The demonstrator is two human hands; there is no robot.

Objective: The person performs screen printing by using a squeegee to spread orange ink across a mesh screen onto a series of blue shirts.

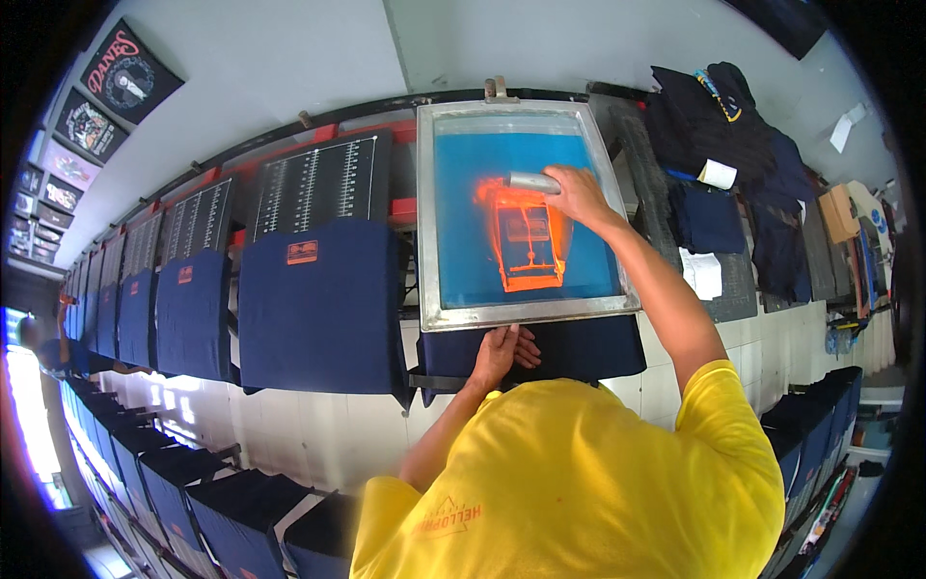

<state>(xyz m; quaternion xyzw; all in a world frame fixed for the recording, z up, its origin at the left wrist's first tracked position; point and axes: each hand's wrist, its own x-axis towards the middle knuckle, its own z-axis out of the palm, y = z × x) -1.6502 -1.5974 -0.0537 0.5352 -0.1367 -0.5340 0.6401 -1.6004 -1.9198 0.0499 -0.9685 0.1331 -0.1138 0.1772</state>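
A silk-screen frame (431, 207) with blue mesh stands before me over a dark navy garment (588, 349). Bright orange ink (533, 283) covers a boxy design at the middle of the mesh. My right hand (579, 198) is closed around a squeegee (532, 182) with a grey handle, toward the far part of the inked area. At the frame's near edge is my left hand (500, 355), its fingers curled in and touching the metal; part of its grip is hidden.
To the left runs a row of boards with navy shirts (318, 314), several bearing small orange prints. Dark garments (709, 217) are piled at the right. Another row of draped boards (246, 507) stands behind at lower left. A person (66, 352) is at the far left.
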